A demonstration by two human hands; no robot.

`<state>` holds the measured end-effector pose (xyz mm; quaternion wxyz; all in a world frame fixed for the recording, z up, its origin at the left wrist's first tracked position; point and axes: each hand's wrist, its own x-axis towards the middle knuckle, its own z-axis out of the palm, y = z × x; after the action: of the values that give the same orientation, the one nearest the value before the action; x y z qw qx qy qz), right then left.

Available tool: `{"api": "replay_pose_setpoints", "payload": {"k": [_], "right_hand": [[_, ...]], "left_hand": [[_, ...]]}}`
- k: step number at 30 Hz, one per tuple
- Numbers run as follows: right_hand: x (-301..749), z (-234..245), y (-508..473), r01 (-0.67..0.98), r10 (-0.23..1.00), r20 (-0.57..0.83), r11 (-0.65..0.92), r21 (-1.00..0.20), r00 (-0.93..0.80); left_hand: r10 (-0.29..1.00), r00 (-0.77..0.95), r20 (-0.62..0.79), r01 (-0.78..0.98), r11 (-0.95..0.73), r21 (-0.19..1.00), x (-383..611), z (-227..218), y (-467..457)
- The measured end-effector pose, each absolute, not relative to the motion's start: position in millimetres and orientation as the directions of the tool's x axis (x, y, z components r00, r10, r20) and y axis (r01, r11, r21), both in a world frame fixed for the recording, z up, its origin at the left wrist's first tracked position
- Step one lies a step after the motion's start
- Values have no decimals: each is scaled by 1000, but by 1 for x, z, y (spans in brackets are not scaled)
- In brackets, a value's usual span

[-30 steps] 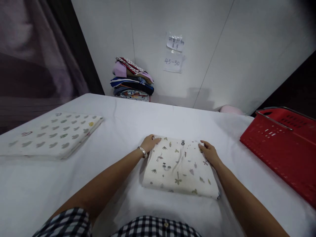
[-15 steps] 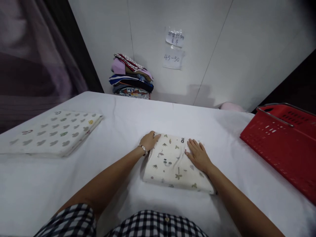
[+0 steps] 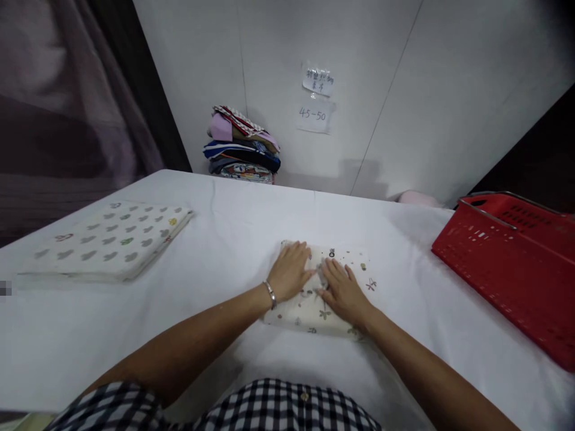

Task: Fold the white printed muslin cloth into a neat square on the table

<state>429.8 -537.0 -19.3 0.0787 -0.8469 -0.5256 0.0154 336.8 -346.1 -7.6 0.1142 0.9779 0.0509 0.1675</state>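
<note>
A folded cream cloth (image 3: 321, 323) printed with small leaves and plants lies on the white-covered table in front of me. My left hand (image 3: 290, 272) rests palm down on its left half, fingers stretched toward the far edge. On the middle of the cloth lies my right hand (image 3: 344, 290), flat with the fingers somewhat spread. Both hands touch the cloth and hide part of its print. The two thumbs point toward each other, a small gap apart.
Another folded cloth (image 3: 119, 239) with grey shapes lies at the table's left. A red basket (image 3: 503, 269) with a metal handle stands at the right. Beyond the far edge is a stack of folded fabrics (image 3: 242, 146) against the wall, below and left of paper signs (image 3: 314, 114).
My left hand has moved from the cloth's left edge onto its top. My right hand has slid a little left and nearer, so the hands are closer together.
</note>
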Motion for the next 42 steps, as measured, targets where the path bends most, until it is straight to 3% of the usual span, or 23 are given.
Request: {"api": "replay_pose_setpoints", "payload": {"k": [5, 11, 14, 21, 27, 35, 42], "right_hand": [[425, -33, -546, 891, 905, 33, -411, -192, 424], [457, -46, -596, 762, 754, 119, -645, -51, 646], [452, -38, -604, 734, 724, 151, -679, -18, 674], [417, -27, -588, 891, 897, 35, -433, -137, 441], [428, -24, -601, 796, 795, 37, -602, -68, 605], [422, -13, -547, 886, 909, -93, -417, -203, 407], [467, -27, -586, 770, 771, 21, -636, 39, 636]], "left_hand": [[97, 986, 137, 63, -970, 236, 325, -34, -354], [110, 988, 107, 79, -962, 262, 327, -35, -346], [120, 987, 107, 88, -961, 262, 327, -34, -348], [138, 986, 94, 112, -965, 238, 326, -35, -349], [180, 983, 35, 168, -959, 230, 329, -34, -352], [214, 977, 12, 208, -961, 181, 329, -35, -352], [213, 977, -27, 214, -951, 221, 325, -29, -351]]}}
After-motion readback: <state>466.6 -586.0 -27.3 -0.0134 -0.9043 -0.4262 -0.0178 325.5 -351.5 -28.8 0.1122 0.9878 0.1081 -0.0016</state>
